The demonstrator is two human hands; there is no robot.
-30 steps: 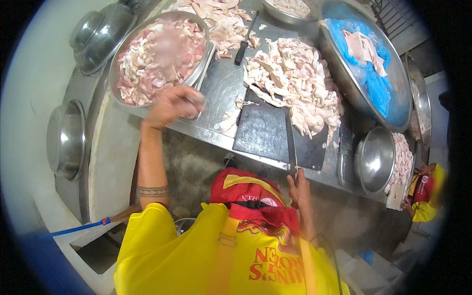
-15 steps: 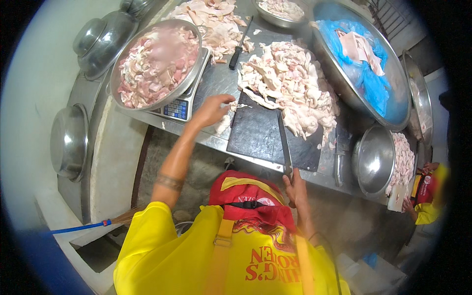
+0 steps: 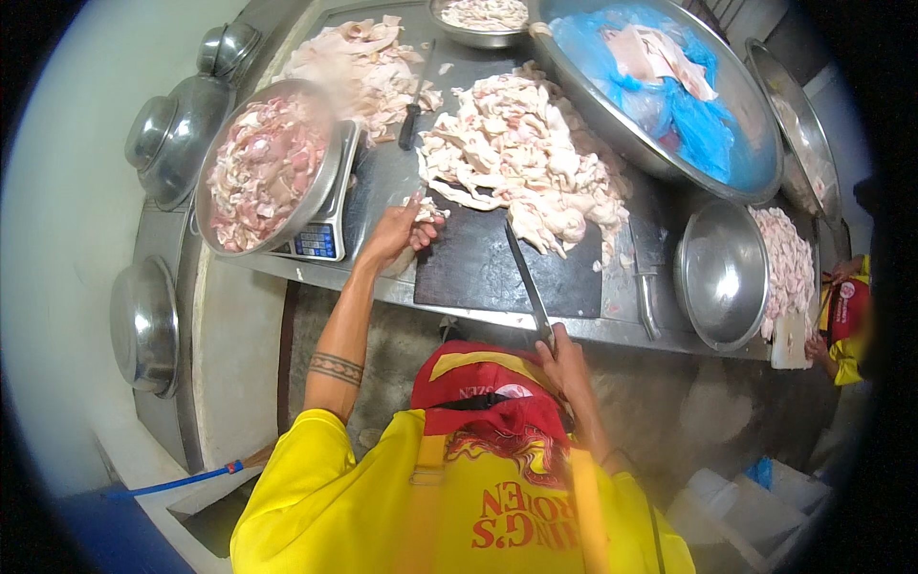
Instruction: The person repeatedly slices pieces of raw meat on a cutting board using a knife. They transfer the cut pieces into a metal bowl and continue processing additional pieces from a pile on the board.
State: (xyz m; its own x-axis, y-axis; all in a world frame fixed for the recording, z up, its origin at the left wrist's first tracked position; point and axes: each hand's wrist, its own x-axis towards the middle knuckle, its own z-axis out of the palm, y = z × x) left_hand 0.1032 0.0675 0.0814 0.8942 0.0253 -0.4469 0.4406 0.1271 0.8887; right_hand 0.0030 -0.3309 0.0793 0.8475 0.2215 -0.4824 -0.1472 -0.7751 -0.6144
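Note:
My right hand (image 3: 566, 368) grips the handle of a long knife (image 3: 529, 277). The blade slants up and left over the black cutting board (image 3: 469, 263), its tip beside a large heap of pale meat strips (image 3: 535, 153). My left hand (image 3: 406, 234) is at the board's left edge, fingers curled round a small pale scrap of meat (image 3: 432, 211). Part of that scrap is hidden by the fingers.
Left stands a scale (image 3: 320, 239) bearing a meat-filled steel bowl (image 3: 320, 182). Behind lie flat skin pieces (image 3: 359, 67) and a black-handled tool (image 3: 408, 126). Right are a blue-lined basin (image 3: 660, 167), another knife (image 3: 648, 301), a steel bowl (image 3: 722, 273) and a co-worker (image 3: 846, 316).
My left hand's fingers have curled round the small scrap at the board's edge. My right hand still holds the knife, low over the board. The whole view has shifted a little.

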